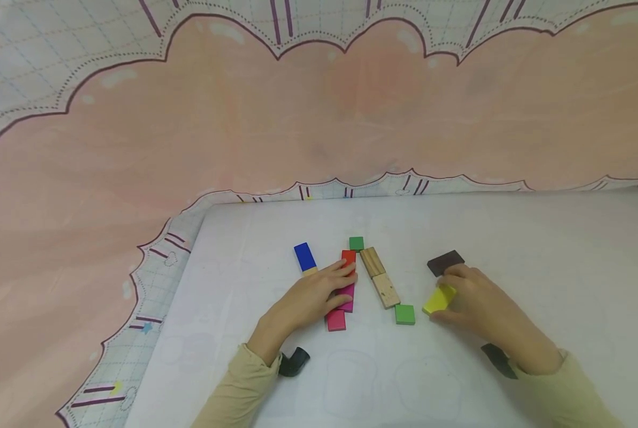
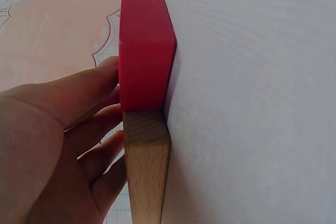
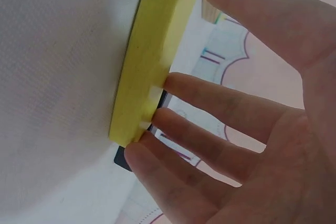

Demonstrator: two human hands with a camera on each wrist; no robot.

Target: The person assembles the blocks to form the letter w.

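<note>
In the head view my left hand (image 1: 310,295) lies over a column of blocks, its fingers spread and touching a red block (image 1: 348,256) and a magenta block (image 1: 346,303). A pinkish-red block (image 1: 336,321) sits at the column's near end. The left wrist view has a red block (image 2: 147,51) end to end with a wooden block (image 2: 148,177), the thumb beside the red one. My right hand (image 1: 476,303) pinches a yellow block (image 1: 438,300) between thumb and fingertips; the block (image 3: 147,72) rests flat on the white surface. Just beyond it lies a dark block (image 1: 445,262).
Two wooden blocks (image 1: 380,277) form a slanted line between the hands. One green block (image 1: 356,244) is at its far end, another green block (image 1: 404,314) at its near end. A blue block (image 1: 305,257) lies left. The white tabletop (image 1: 559,261) meets a patterned cloth (image 1: 319,119).
</note>
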